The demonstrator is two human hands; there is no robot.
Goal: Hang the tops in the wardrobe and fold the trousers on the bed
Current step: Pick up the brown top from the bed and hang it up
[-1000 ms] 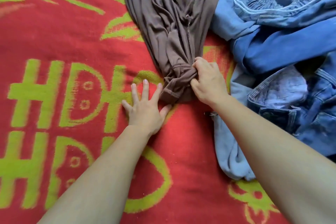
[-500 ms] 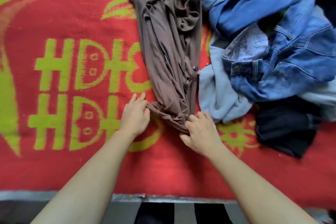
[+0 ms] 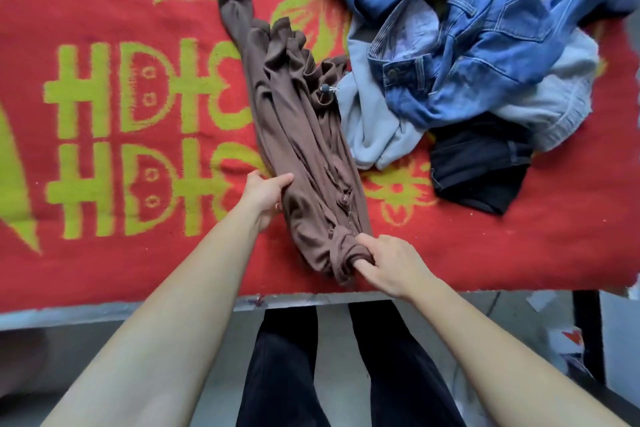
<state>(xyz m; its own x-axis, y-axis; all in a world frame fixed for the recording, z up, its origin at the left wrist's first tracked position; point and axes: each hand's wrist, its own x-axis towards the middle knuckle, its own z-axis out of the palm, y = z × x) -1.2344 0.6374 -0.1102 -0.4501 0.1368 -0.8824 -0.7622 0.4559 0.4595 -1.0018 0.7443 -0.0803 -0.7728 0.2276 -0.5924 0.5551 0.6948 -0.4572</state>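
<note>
1. The red woven blanket with yellow-green lettering covers the bed, and everything you are sorting lies on it.
2. A heap of crumpled blue denim garments fills the far right corner. It is loose, so any tug on a neighbouring piece could pull it over.
3. The long brown jersey garment lies bunched in a rope from the middle of the blanket down to the bed's near edge. I cannot tell whether it is a top or trousers, so open it out before you decide.
4. A pale grey-blue soft garment lies touching the brown one's right side.
5. A black folded garment sits nearer the right edge, under the denim's near side.
6. Your right hand has its fingers curled round the brown garment's near end, just inside the near edge. Pull further towards yourself and that end may slide off onto the floor.
7. Your left hand grips the bundle's left side, thumb on top.
8. A small dark zip pull pokes out beside the pale garment. It could snag there and drag that piece along.
</note>
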